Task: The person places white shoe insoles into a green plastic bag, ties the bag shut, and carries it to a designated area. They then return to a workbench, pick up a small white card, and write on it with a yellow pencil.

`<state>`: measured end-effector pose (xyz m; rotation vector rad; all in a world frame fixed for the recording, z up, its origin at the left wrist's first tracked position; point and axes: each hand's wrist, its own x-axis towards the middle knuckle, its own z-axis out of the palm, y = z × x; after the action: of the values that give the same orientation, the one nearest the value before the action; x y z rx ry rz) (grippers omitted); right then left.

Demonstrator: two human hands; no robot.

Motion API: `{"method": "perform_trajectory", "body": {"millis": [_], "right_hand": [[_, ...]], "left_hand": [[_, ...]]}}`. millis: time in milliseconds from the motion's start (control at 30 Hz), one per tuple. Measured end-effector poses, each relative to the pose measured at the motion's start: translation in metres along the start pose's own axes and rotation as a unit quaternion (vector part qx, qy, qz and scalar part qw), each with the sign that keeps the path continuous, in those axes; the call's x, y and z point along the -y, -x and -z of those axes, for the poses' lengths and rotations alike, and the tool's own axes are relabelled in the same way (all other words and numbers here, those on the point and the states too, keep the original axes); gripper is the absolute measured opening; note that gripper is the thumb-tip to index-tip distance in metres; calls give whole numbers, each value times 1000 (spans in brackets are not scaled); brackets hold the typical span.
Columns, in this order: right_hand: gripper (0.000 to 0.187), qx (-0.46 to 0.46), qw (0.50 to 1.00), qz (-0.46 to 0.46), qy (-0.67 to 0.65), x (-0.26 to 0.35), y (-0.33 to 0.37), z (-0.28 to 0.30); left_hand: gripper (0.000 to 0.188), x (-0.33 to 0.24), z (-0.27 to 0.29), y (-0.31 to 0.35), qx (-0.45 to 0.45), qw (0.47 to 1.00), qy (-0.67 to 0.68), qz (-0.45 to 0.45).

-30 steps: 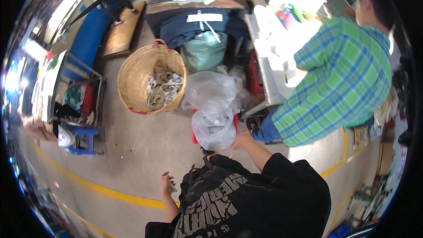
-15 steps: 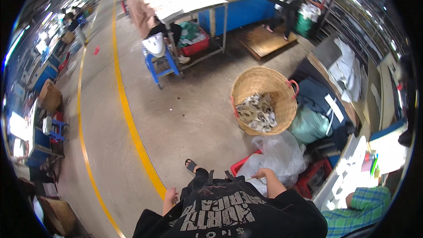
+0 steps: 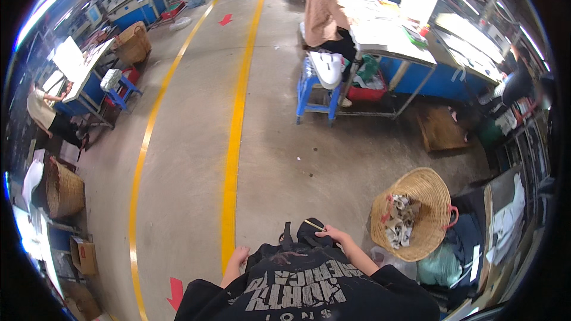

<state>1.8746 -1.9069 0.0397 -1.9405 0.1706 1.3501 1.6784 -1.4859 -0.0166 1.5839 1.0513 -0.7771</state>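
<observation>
My right hand (image 3: 336, 233) is closed around a thin pale-yellow stick (image 3: 314, 225), which points out to the left in front of my black shirt (image 3: 297, 279). What kind of stick it is I cannot make out. At my left side hangs my left hand (image 3: 239, 257), its fingers loosely bent and nothing visible in them. Ahead to the right of my right hand stands a round wicker basket (image 3: 437, 196) with red handles. Grey and white scraps (image 3: 401, 220) lie inside it.
Yellow floor lines (image 3: 235, 160) run ahead on my left. A person (image 3: 321, 15) sits at a table (image 3: 410, 53) with a blue stool (image 3: 318, 86) close by. Green bags (image 3: 440, 264) lie beside the basket. Further baskets (image 3: 64, 187) and workbenches line the left.
My view has swung to the right-hand side less and toward the aisle more, so the basket and table sit further right. The stick in my right hand shows more plainly.
</observation>
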Motion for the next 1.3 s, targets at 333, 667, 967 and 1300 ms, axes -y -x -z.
{"method": "perform_trajectory", "body": {"millis": [333, 667, 967, 1300], "right_hand": [[50, -34, 989, -144, -27, 111, -147, 112], [37, 5, 945, -144, 293, 359, -310, 292], [37, -30, 985, 75, 153, 678, -497, 349], [21, -191, 973, 107, 70, 839, -654, 305]], "left_hand": [[27, -205, 90, -96, -32, 994, 102, 30], [28, -331, 176, -165, -134, 934, 316, 96], [28, -427, 287, -279, -47, 973, 200, 105], [30, -749, 555, -488, -115, 983, 130, 65]]}}
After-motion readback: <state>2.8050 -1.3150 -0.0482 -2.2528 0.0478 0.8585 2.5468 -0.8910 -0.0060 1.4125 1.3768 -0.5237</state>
